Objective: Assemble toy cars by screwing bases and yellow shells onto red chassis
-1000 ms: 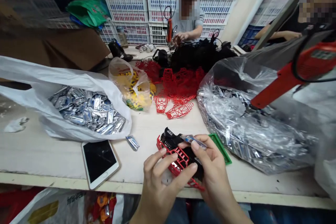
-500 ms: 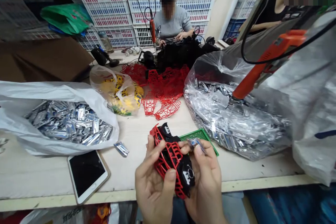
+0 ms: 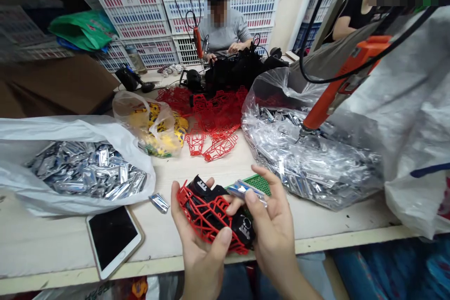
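My left hand (image 3: 202, 253) is wrapped round a toy car body (image 3: 211, 215) with a red lattice frame and black parts, tilted over the front of the table. Between the thumb and fingers of my right hand (image 3: 274, 225) is a shiny silver piece with blue on it (image 3: 242, 190), close above the car's black side. My right fingers also lie near the car's black end. Behind the hands a green perforated tray (image 3: 258, 183) is partly hidden. A single silver piece (image 3: 159, 202) lies on the table to the left.
White bag of silver pieces (image 3: 149, 173) at left, phone (image 3: 114, 239) before it. Clear bag of silver pieces (image 3: 316, 168) at right, with an orange electric screwdriver (image 3: 341, 84) hanging above. Red frames (image 3: 221, 147) and a bag of yellow parts (image 3: 161, 136) lie behind. Another person (image 3: 225, 28) sits opposite.
The car body has turned flatter and shifted left in my left hand. My right hand has brought the silver piece left, over the car's side, and its forefinger has lifted away.
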Demonstrator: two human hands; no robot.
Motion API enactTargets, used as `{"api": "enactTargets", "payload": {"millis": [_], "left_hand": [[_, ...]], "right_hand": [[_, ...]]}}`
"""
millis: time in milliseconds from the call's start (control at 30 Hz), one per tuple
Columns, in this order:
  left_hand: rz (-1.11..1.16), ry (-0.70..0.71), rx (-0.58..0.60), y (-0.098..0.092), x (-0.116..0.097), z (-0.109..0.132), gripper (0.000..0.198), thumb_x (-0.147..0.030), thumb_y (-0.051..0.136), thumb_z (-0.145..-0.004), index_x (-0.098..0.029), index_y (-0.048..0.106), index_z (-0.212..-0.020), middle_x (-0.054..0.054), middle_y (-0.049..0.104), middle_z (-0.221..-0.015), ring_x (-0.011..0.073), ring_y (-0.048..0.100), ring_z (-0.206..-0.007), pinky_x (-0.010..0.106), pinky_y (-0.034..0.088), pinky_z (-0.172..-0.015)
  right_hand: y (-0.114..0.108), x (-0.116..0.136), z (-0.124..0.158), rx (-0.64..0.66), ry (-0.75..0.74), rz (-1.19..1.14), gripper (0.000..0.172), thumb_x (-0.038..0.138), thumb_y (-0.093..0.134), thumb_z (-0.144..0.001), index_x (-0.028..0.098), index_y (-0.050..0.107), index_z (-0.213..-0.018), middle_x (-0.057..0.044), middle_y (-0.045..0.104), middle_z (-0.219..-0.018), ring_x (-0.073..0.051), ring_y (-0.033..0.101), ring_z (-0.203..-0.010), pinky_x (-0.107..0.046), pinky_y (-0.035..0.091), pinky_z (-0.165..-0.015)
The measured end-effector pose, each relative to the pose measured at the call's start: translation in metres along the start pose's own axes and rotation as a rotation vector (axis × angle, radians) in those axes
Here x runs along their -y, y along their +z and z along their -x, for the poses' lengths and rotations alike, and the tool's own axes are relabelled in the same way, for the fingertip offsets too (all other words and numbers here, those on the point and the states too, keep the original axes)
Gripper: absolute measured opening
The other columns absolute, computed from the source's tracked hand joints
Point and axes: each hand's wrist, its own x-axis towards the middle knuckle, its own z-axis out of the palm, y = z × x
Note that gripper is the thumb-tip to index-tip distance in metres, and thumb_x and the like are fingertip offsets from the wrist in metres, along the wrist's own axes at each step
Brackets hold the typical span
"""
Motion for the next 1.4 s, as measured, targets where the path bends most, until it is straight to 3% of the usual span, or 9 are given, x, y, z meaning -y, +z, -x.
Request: {"api": "enactTargets", "payload": {"millis": [100, 233, 300, 500, 600, 833, 933, 1067, 1400], "left_hand": [[-0.010, 0.031, -0.049, -0.005, 0.002, -0.006, 0.113, -0.040, 0.091, -0.074, -0.052, 0.020, -0.162, 0.006, 0.055, -0.156, 0.0218, 0.071, -0.117, 0.037, 0.054, -0.107], [-0.078, 0.068, -0.072, -0.006, 0.003, -0.009, 0.116, -0.039, 0.093, -0.071, -0.044, 0.021, -0.162, 0.010, 0.054, -0.156, 0.0244, 0.068, -0.125, 0.033, 0.055, -0.104], [-0.098, 0.081, -0.065, -0.004, 0.001, -0.008, 0.115, -0.042, 0.092, -0.071, -0.044, 0.022, -0.161, 0.009, 0.056, -0.154, 0.0251, 0.068, -0.126, 0.032, 0.056, -0.103], [-0.132, 0.086, -0.075, 0.000, -0.003, -0.001, 0.118, -0.048, 0.093, -0.071, -0.045, 0.018, -0.162, 0.007, 0.067, -0.139, 0.0183, 0.077, -0.098, 0.027, 0.059, -0.092], [-0.122, 0.086, -0.065, -0.001, -0.003, 0.000, 0.120, -0.045, 0.094, -0.070, -0.045, 0.018, -0.162, 0.006, 0.068, -0.137, 0.0165, 0.077, -0.094, 0.025, 0.059, -0.087], [-0.057, 0.077, -0.090, -0.008, 0.001, -0.003, 0.121, -0.038, 0.096, -0.068, -0.045, 0.022, -0.162, 0.008, 0.065, -0.141, 0.0197, 0.076, -0.104, 0.027, 0.060, -0.090], [-0.033, 0.059, -0.086, -0.012, 0.002, -0.006, 0.124, -0.036, 0.098, -0.064, -0.045, 0.023, -0.162, 0.007, 0.066, -0.138, 0.0196, 0.076, -0.102, 0.027, 0.061, -0.088], [-0.041, 0.065, -0.078, -0.016, 0.001, -0.008, 0.121, -0.044, 0.096, -0.066, -0.043, 0.024, -0.162, 0.006, 0.066, -0.136, 0.0189, 0.076, -0.099, 0.026, 0.061, -0.088], [-0.075, 0.105, -0.091, -0.013, -0.001, -0.007, 0.117, -0.047, 0.099, -0.059, -0.044, 0.035, -0.157, 0.006, 0.065, -0.140, 0.0216, 0.075, -0.103, 0.027, 0.061, -0.087]], "right_hand": [[-0.004, 0.004, -0.001, 0.052, -0.058, 0.221, 0.026, 0.038, 0.066, -0.101, 0.026, 0.065, -0.124, -0.001, 0.078, -0.079, -0.020, 0.077, -0.075, -0.032, 0.061, -0.075], [-0.006, 0.007, 0.001, -0.023, -0.328, 0.503, 0.015, 0.028, 0.075, -0.093, 0.030, 0.079, -0.107, -0.005, 0.080, -0.104, -0.023, 0.075, -0.097, -0.034, 0.059, -0.086], [-0.005, 0.007, 0.002, -0.013, -0.426, 0.564, 0.018, 0.024, 0.075, -0.092, 0.032, 0.080, -0.107, -0.004, 0.079, -0.105, -0.023, 0.072, -0.103, -0.035, 0.058, -0.089], [-0.003, 0.010, 0.000, 0.060, -0.646, 0.828, 0.015, 0.019, 0.069, -0.095, 0.027, 0.081, -0.101, -0.003, 0.069, -0.088, -0.020, 0.062, -0.088, -0.034, 0.051, -0.079], [-0.007, 0.014, -0.001, 0.098, -0.654, 0.872, 0.015, 0.015, 0.067, -0.095, 0.023, 0.080, -0.098, -0.004, 0.065, -0.087, -0.019, 0.062, -0.086, -0.031, 0.051, -0.076], [-0.029, 0.032, -0.002, 0.536, -0.530, 0.932, 0.037, 0.013, 0.055, -0.101, 0.018, 0.068, -0.135, -0.009, 0.066, -0.112, -0.018, 0.064, -0.106, -0.027, 0.057, -0.090], [-0.038, 0.037, -0.002, 0.611, -0.521, 0.988, 0.041, 0.015, 0.056, -0.102, 0.019, 0.062, -0.142, -0.010, 0.065, -0.116, -0.019, 0.063, -0.108, -0.027, 0.057, -0.092], [-0.044, 0.037, -0.004, 0.621, -0.510, 0.981, 0.042, 0.016, 0.056, -0.103, 0.021, 0.061, -0.145, -0.008, 0.064, -0.110, -0.017, 0.064, -0.100, -0.024, 0.058, -0.088], [-0.036, 0.027, 0.002, 0.434, -0.507, 0.858, 0.032, 0.021, 0.060, -0.102, 0.025, 0.066, -0.134, -0.003, 0.064, -0.102, -0.013, 0.066, -0.095, -0.020, 0.057, -0.085]]}}
